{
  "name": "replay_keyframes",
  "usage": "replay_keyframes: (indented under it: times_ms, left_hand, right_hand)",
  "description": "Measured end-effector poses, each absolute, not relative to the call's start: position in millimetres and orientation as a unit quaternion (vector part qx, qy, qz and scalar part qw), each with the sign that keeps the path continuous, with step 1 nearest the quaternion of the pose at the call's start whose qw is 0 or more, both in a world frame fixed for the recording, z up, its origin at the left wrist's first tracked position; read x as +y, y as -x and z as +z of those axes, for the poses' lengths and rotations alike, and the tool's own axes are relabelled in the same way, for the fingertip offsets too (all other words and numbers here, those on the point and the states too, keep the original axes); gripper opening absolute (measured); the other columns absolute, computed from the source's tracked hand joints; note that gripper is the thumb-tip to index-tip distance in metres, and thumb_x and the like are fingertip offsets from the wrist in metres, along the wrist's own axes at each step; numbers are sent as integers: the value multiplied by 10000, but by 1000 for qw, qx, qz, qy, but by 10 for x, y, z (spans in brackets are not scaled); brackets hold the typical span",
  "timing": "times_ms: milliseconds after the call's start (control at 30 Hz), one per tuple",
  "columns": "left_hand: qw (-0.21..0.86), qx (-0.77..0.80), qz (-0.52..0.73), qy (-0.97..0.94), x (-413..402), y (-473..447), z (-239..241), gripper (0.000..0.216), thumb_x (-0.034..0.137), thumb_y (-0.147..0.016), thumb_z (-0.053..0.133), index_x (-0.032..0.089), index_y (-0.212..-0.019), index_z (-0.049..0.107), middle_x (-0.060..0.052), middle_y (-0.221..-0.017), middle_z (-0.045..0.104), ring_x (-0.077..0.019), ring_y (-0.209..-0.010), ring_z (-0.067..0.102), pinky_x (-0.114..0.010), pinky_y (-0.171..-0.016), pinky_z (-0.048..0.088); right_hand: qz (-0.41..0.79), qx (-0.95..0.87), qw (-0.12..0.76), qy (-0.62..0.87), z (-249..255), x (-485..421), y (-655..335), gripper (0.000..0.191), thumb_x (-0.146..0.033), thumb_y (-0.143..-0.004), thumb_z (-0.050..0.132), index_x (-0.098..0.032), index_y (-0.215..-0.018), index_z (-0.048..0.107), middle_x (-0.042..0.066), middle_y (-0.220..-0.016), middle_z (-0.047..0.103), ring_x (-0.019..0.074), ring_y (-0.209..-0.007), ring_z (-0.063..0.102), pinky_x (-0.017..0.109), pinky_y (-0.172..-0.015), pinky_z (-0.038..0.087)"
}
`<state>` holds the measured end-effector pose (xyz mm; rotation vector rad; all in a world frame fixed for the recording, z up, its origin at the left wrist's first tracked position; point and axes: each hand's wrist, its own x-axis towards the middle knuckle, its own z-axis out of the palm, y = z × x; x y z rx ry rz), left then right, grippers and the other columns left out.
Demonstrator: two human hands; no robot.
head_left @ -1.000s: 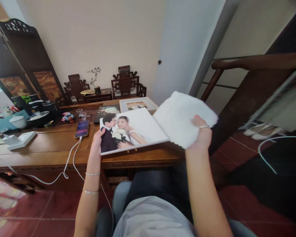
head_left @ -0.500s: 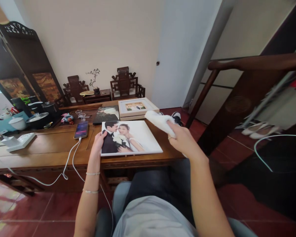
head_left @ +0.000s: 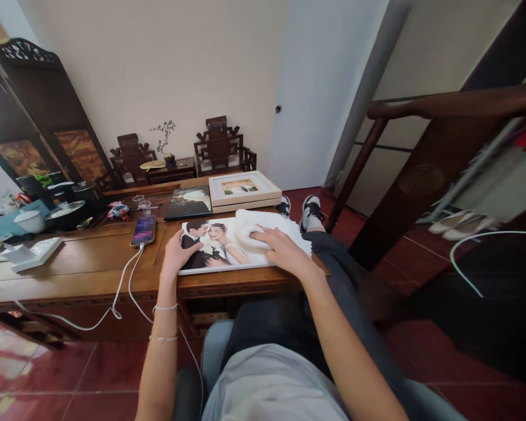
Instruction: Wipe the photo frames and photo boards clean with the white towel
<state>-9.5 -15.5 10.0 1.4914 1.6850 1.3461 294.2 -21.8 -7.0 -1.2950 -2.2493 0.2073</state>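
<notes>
A white-edged photo panel [head_left: 219, 270] showing a couple in wedding clothes lies flat near the table's front edge. My left hand [head_left: 176, 252] grips its left edge, thumb stretched over the picture and fingers along the side. A white cloth [head_left: 245, 225] is bunched on the panel's right half and hangs over its right end, covering that part of the picture. My right hand [head_left: 284, 248] holds this cloth from above and presses it against the surface; some of its fingertips are sunk in the folds.
Behind the panel lie a dark photo panel [head_left: 190, 202] and stacked pale picture frames [head_left: 245, 188]. A phone [head_left: 144, 230] with a white cable [head_left: 123, 280], a power strip [head_left: 37, 254] and a lidded pot [head_left: 65, 213] stand left. A wooden chair [head_left: 377, 134] rises at right.
My right hand has brought the cloth left and down from beyond the panel's right end onto the picture. My left thumb has spread further over the panel.
</notes>
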Motion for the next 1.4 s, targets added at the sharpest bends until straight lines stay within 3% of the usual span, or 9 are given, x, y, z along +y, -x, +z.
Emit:
replay_keyframes:
  times_ms: [133, 267, 500, 833, 967, 1133, 1200, 1267, 1400]
  left_hand:
    - [149, 610, 400, -667, -144, 61, 90, 407, 268, -768, 811, 183, -1156, 723, -179, -1473, 560, -361, -1514, 340, -495, -1250, 216]
    - [173, 563, 342, -732, -141, 22, 55, 357, 207, -911, 606, 231, -1250, 713, -145, -1574, 482, -321, -1541, 323, -510, -1251, 231]
    - [195, 568, 348, -720, -171, 11, 64, 357, 283, -949, 586, 258, -1285, 703, -145, -1598, 462, -337, -1534, 341, -588, -1248, 174]
    - [201, 569, 389, -696, -111, 39, -3, 357, 332, -872, 688, 238, -1216, 718, -141, -1580, 489, -306, -1539, 339, -459, -1262, 206]
    - [217, 615, 450, -610, -109, 36, 20, 560, 312, -727, 844, 180, -1245, 677, -197, -1532, 524, -370, -1539, 315, -475, -1246, 245]
    - [422, 572, 568, -415, -145, 73, 135, 996, 222, -640, 934, 142, -1501, 440, -181, -1230, 734, -300, -1118, 718, -389, -976, 548]
    - [492, 548, 579, -350, -184, 106, 200, 865, 191, -667, 917, 97, -1429, 519, -155, -1054, 783, -246, -884, 769, -333, -828, 595]
    - [557, 527, 556, -320, -249, 135, 263, 536, 203, -736, 861, 68, -1220, 674, -140, -913, 794, -220, -746, 765, -304, -743, 609]
    - [648, 473, 511, -310, -450, 131, 345, 172, 202, -817, 751, 117, -965, 764, -131, -865, 803, -249, -764, 779, -343, -760, 644]
  right_hand:
    - [91, -842, 242, 474, -56, -225, -2931, 779, 40, -658, 389, -198, -1349, 658, 117, -1465, 610, 252, -1522, 348, 552, -1249, 213]
    - [85, -856, 216, 462, -19, -141, -2947, 762, 36, -682, 392, -219, -1347, 662, 113, -1490, 589, 254, -1520, 350, 564, -1246, 211]
    - [74, -876, 178, 442, 173, 452, -2816, 751, 46, -709, 439, -234, -1371, 659, 116, -1472, 608, 315, -1483, 412, 541, -1190, 336]
    - [39, -877, 158, 452, -3, 332, -2807, 727, 71, -758, 379, -182, -1403, 600, 197, -1579, 467, 309, -1554, 258, 667, -1185, 235]
    - [37, -873, 199, 443, -83, 357, -2835, 718, 55, -754, 408, -173, -1408, 600, 207, -1554, 498, 309, -1536, 304, 651, -1192, 239]
    - [39, -870, 224, 437, -115, 398, -2839, 732, 64, -720, 408, -172, -1374, 636, 201, -1514, 546, 322, -1512, 354, 667, -1171, 273]
    - [42, -869, 237, 432, -113, 394, -2849, 739, 61, -704, 416, -175, -1365, 646, 191, -1499, 565, 321, -1498, 381, 660, -1172, 286]
    - [46, -870, 258, 418, -104, 380, -2861, 726, 50, -697, 421, -167, -1346, 664, 182, -1486, 580, 320, -1474, 421, 621, -1178, 315]
    - [58, -879, 289, 375, -73, 343, -2892, 697, 22, -694, 426, -189, -1297, 706, 132, -1435, 633, 307, -1400, 516, 523, -1147, 415]
